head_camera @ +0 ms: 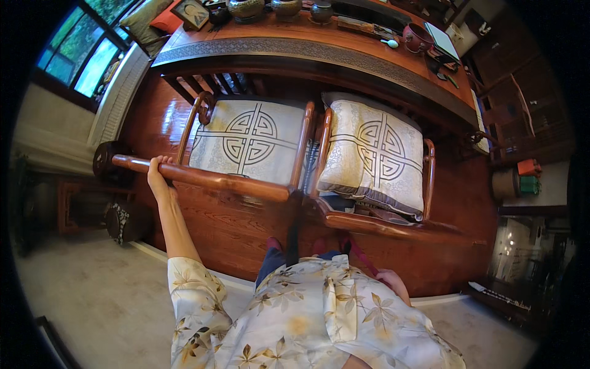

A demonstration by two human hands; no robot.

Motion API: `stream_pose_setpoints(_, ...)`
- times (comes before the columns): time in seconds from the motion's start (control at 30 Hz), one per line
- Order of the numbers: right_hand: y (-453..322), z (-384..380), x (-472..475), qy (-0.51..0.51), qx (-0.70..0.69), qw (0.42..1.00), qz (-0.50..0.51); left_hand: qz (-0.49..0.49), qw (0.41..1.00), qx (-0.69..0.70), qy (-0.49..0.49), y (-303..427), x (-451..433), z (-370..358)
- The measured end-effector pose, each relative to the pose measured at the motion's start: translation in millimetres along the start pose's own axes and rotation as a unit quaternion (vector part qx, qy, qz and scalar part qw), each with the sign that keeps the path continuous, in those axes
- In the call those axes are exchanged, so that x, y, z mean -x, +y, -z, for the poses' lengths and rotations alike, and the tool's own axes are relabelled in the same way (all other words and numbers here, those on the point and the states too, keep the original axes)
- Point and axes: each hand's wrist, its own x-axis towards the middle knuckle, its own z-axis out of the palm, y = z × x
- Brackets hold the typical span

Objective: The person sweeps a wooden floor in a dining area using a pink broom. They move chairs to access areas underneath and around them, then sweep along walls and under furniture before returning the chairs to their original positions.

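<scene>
My left hand (160,176) is closed around the top rail of a wooden armchair (203,179), near the rail's left end. That chair holds a patterned cushion (251,134) flat on its seat. Beside it stands a second wooden armchair (382,224), its square cushion (380,150) tilted and overlapping the seat. My right hand (392,279) is low at my right side, by a dark pink strap (362,256) that runs up from its fingers; the hand seems to hold it, its far side hidden by my shirt.
A long wooden table (295,30) with a runner stands beyond the chairs, bearing metal pots (245,8), a framed picture (191,14) and a red pot (417,37). A dark round stool (131,222) is at left; a windowsill lies upper left.
</scene>
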Motion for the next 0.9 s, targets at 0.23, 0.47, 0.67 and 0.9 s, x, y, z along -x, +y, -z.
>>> stream_pose_setpoints(0.23, -22.0, -49.7, -3.5, -0.023, -0.075, 0.995, 0.057, -0.028, 0.997, -0.079, 0.000, -10.3, -21.3, -19.4)
stream_pose_setpoints(0.47, -27.1, -59.9, -86.0, -0.106, -0.333, 0.926, 0.144, 0.091, 0.927, -0.353, -0.089, 19.0, -0.5, 0.1)
stream_pose_setpoints(0.67, -63.1, -150.4, -92.6, -0.080, -0.223, 0.966, 0.103, 0.097, 0.831, -0.178, -0.518, 95.3, 157.7, 3.5)
stream_pose_setpoints(0.9, -87.2, -276.5, -69.8, 0.154, 0.548, 0.791, 0.225, -0.063, 0.830, 0.088, -0.546, 134.5, 211.6, 5.0)
